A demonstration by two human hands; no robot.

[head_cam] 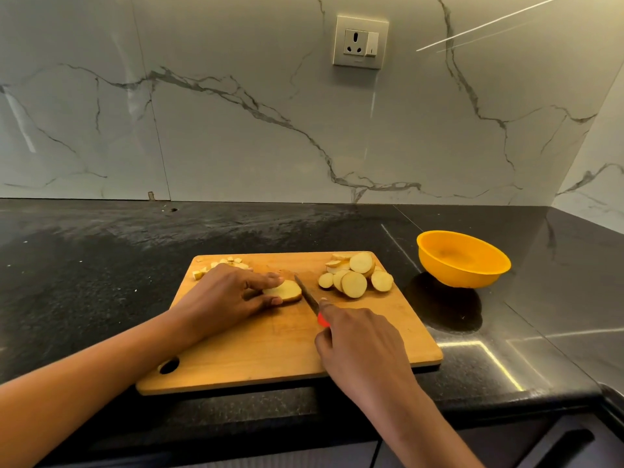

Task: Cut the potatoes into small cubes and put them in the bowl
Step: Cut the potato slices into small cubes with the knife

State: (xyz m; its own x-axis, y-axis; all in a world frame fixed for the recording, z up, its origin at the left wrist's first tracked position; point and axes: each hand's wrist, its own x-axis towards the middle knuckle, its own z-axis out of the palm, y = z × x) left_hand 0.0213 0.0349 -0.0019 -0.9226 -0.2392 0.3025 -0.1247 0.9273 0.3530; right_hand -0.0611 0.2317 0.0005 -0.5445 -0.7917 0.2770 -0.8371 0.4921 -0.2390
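Note:
A wooden cutting board (270,346) lies on the black counter. My left hand (223,298) holds a round potato slice (285,290) flat on the board between fingers and thumb. My right hand (361,346) grips a knife (308,294) with a red handle; its blade tip rests just right of that slice. A pile of round potato slices (356,275) sits at the board's far right. Small potato cubes (219,265) lie at the far left, partly hidden behind my left hand. An orange bowl (464,261) stands to the right of the board and looks empty.
The black stone counter (101,265) runs to a marble wall with a power socket (360,42). The counter's front edge is just below the board. A side wall closes the right end behind the bowl.

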